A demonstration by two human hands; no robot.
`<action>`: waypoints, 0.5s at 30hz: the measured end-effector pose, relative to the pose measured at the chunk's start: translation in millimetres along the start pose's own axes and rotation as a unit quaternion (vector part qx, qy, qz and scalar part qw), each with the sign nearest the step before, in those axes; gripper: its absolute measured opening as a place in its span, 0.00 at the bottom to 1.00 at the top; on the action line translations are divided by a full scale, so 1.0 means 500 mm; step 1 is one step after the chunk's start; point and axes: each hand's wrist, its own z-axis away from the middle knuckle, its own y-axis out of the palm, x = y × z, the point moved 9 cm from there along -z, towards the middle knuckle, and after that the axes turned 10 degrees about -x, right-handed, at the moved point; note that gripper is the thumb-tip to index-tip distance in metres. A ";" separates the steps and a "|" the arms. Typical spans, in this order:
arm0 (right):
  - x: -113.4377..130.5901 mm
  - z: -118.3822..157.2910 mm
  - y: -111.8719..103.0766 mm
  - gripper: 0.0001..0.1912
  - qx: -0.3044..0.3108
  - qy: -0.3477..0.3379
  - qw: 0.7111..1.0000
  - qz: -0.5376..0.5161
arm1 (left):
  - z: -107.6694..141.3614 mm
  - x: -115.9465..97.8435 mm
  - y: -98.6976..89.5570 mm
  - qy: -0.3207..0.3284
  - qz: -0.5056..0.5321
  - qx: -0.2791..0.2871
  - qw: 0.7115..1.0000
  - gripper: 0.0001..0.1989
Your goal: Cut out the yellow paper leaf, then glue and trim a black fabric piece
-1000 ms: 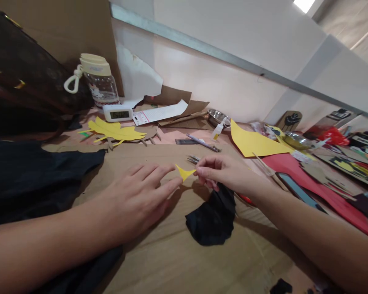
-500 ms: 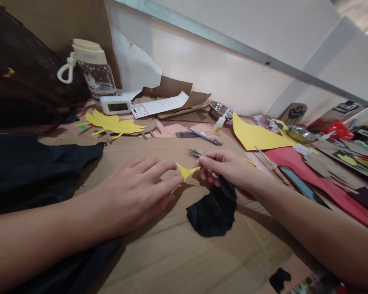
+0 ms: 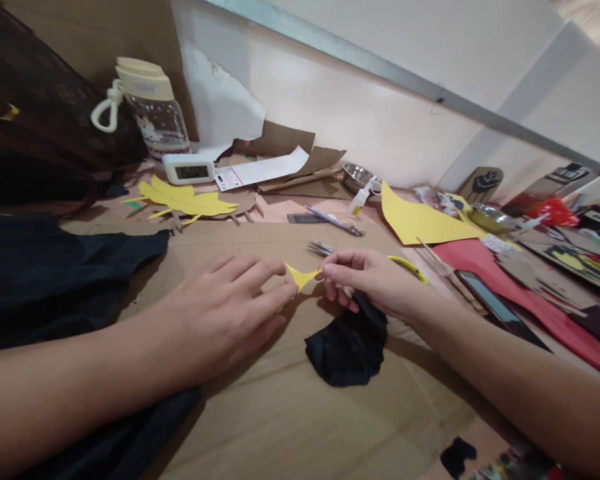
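Observation:
A small pointed yellow piece (image 3: 303, 277) lies between my two hands above the cardboard (image 3: 300, 413). My right hand (image 3: 357, 277) pinches its right tip between thumb and finger. The fingers of my left hand (image 3: 235, 307) rest at the piece's left side, partly hiding it; they are curved and slightly apart, palm down. Just behind my right hand lie scissors, with metal blades (image 3: 321, 249) and a yellow handle (image 3: 407, 267) showing. A crumpled black fabric scrap (image 3: 347, 347) sits below my right hand.
Black cloth (image 3: 55, 280) spreads under my left forearm. Behind are a bottle (image 3: 160, 120), a white clock (image 3: 189, 171), yellow leaf-like cutouts (image 3: 185, 200), a pen (image 3: 335, 221) and a glue bottle (image 3: 361, 199). Yellow paper (image 3: 420, 220), red sheet (image 3: 510, 283) and a phone (image 3: 495, 303) lie right.
My right hand has shifted slightly left, and its thumb and finger pinch the yellow tip more closely. More of the yellow scissor handle shows. My left hand has barely moved.

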 end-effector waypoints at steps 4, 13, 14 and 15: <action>0.001 0.000 -0.002 0.21 0.003 -0.014 0.998 0.066 | -0.003 -0.005 -0.005 0.007 -0.002 0.001 1.000 0.12; 0.092 0.093 0.031 0.08 -0.022 -0.468 0.825 0.317 | 0.007 0.008 0.017 -0.027 0.062 0.041 0.997 0.14; 0.087 0.101 0.039 0.09 -0.010 -0.490 0.810 0.321 | 0.008 0.009 0.020 -0.030 0.069 0.045 0.996 0.14; 0.083 0.104 0.041 0.09 -0.010 -0.501 0.803 0.322 | 0.010 0.010 0.022 -0.033 0.074 0.049 0.995 0.14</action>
